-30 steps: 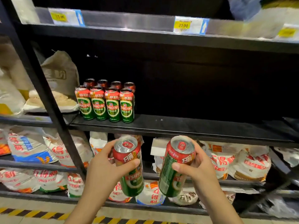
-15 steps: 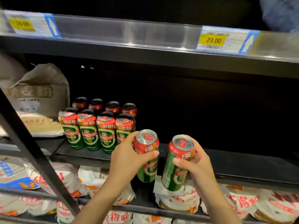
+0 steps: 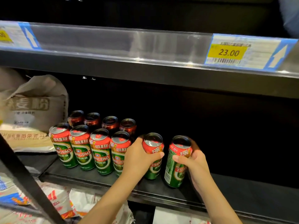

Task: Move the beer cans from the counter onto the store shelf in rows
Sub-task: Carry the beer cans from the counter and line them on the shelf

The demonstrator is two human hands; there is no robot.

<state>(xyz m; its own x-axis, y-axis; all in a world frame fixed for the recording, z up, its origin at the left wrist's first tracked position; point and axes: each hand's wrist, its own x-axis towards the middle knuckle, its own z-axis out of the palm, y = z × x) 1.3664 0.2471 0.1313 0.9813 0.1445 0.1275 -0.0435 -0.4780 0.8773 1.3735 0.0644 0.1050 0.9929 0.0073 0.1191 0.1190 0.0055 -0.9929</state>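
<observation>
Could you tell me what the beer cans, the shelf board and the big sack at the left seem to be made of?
Beer cans: probably aluminium, with bare silvery lids that catch light and glossy red and green printed walls.
Shelf board: likely painted metal, matt black with a thin, straight front lip.
Sack: looks like kraft paper or woven plastic, dull beige, creased and folded at the top; the picture cannot settle which.

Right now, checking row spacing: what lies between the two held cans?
Nothing: head view shows only bare dark shelf between left-hand can and right-hand can.
</observation>
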